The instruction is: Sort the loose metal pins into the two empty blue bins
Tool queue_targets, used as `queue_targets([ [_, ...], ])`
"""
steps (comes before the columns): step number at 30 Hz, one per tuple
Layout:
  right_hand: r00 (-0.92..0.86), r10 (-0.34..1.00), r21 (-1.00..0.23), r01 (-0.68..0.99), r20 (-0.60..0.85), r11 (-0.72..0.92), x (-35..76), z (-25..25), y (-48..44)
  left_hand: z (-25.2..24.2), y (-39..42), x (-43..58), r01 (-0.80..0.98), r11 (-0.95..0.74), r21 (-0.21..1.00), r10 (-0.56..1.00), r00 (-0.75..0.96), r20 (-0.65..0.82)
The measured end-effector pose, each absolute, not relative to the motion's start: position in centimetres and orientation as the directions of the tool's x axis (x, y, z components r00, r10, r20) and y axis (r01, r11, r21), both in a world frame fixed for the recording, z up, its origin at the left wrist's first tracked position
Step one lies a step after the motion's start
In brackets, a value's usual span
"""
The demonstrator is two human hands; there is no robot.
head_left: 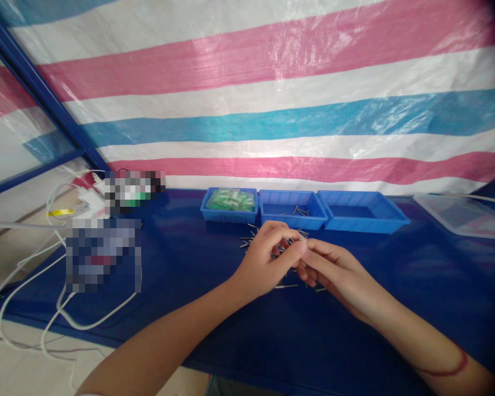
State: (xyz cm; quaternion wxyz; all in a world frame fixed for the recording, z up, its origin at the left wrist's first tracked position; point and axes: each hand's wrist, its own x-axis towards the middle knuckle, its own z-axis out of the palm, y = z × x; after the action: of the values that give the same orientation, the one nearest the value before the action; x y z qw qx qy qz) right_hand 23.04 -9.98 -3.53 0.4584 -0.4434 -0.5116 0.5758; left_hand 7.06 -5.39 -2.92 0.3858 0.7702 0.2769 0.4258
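My left hand [268, 258] and my right hand [338, 267] meet at the fingertips above the blue table [181, 275]. Thumb and index finger are pinched together on both, and whatever small thing lies between them is too small and covered to make out. Under and around the fingers is a loose pile of thin metal screws [286, 286], partly hidden by my hands. Just behind the pile stands a blue bin [292, 219] with a few screws in it. Left of that, another blue bin [230, 216] holds many small pale-green plastic pieces [233, 199].
A third blue bin [365, 224] adjoins the row on the right. Farther right lies a clear plastic lid or tray [464, 217]. White cables [103, 324] loop over the table's left side beside blurred items. A striped plastic sheet [272, 121] hangs behind the table.
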Motion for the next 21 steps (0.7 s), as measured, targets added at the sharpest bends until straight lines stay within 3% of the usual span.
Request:
queue_targets([
  [9, -0.072, 0.997, -0.994, -0.103, -0.028, -0.035, 23.08, -3.67, -10.07, -2.36, -5.11, 6.88, 0.121, -0.488, 0.864, 0.808, 0.437, 0.395],
  [16, -0.132, 0.985, -0.969, -0.204, -0.113, -0.139, 22.60, -2.97, -10.24, -2.42, -5.11, 6.79, 0.073, -0.506, 0.860, 0.798, 0.419, 0.434],
  [21, -0.022, 0.998, -0.981, -0.184, -0.059, -0.062, 22.70, -3.03, -10.09, -2.66, -5.03, 6.84, 0.093, -0.506, 0.858, 0.803, 0.415, 0.428],
])
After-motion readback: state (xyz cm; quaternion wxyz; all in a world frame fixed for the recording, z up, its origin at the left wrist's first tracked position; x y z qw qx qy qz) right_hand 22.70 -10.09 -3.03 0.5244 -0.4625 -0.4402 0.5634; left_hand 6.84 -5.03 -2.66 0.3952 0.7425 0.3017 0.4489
